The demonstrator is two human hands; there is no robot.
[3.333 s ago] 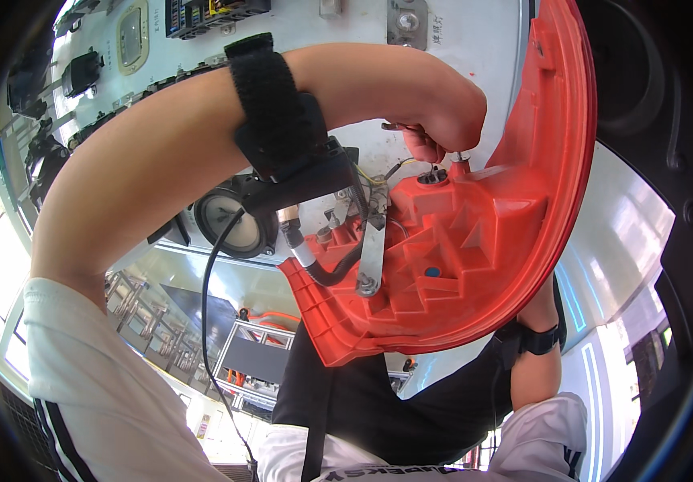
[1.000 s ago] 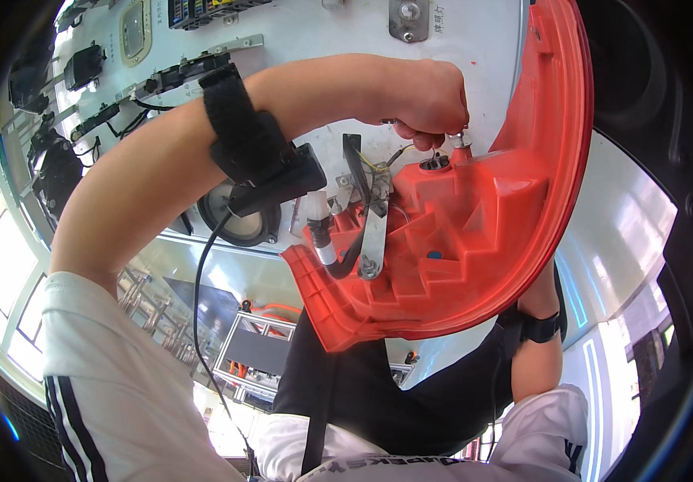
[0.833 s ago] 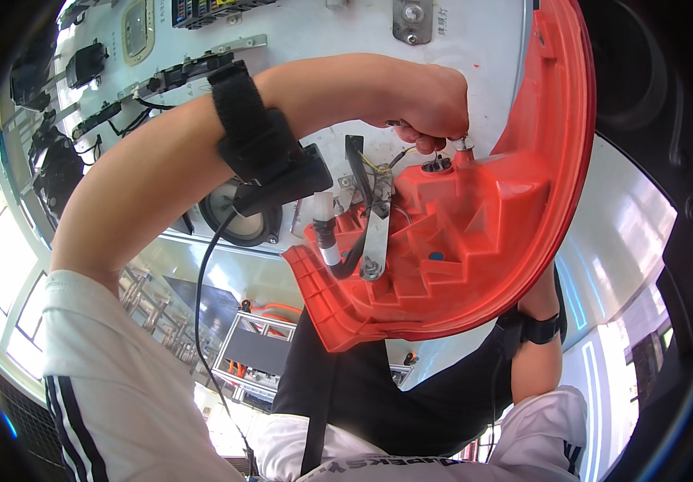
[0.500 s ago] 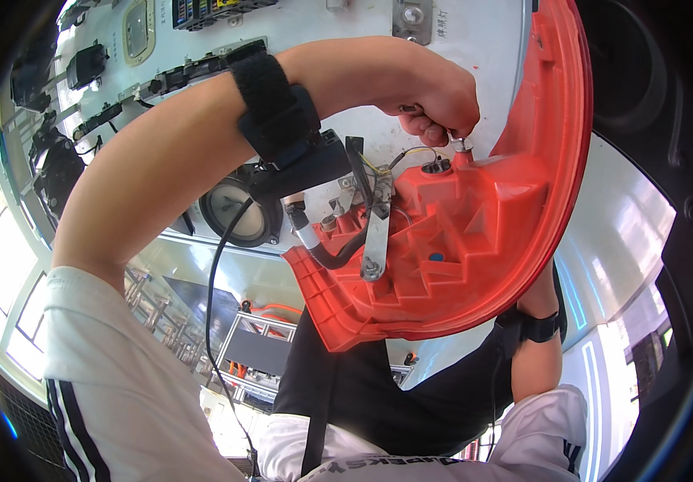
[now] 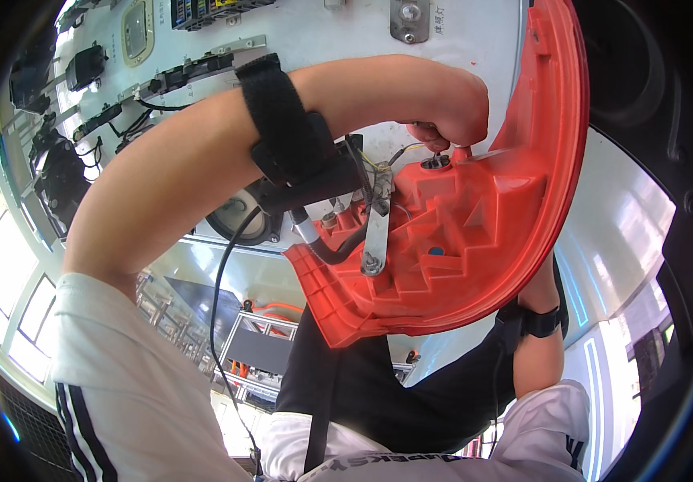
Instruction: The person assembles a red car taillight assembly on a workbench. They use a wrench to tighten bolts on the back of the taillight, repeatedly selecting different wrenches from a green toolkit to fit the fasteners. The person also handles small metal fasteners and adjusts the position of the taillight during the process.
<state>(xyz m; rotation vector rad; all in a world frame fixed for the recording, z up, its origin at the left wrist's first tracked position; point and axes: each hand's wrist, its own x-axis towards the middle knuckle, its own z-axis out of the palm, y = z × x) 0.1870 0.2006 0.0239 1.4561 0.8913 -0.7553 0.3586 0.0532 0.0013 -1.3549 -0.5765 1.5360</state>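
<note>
A red car tail-light housing (image 5: 491, 241) hangs tilted in front of me, its back side toward me. My left hand (image 5: 459, 108) reaches over its top with curled fingers, closed around the raised post beside the black round connector (image 5: 435, 162). What the fingertips grip there is hidden by the hand. Yellow and black wires (image 5: 410, 151) run by the fingers. A metal bracket strip (image 5: 376, 233) crosses the housing's back, with a bent black hose (image 5: 332, 255) beside it. My right forearm (image 5: 537, 345) goes up behind the housing, and the right hand is hidden there.
A white panel (image 5: 346, 80) behind carries a lamp plate (image 5: 409, 20), a fuse box (image 5: 210, 10) and a round speaker (image 5: 238, 213). A black cable (image 5: 216, 321) dangles from my left wrist strap (image 5: 278, 120). A metal-framed cart (image 5: 258, 353) stands below; dark trim (image 5: 643, 96) borders the right.
My left hand and forearm have shifted slightly right and down onto the post. The silver fastener seen on the post before is now covered by the fingers. The housing has barely moved.
</note>
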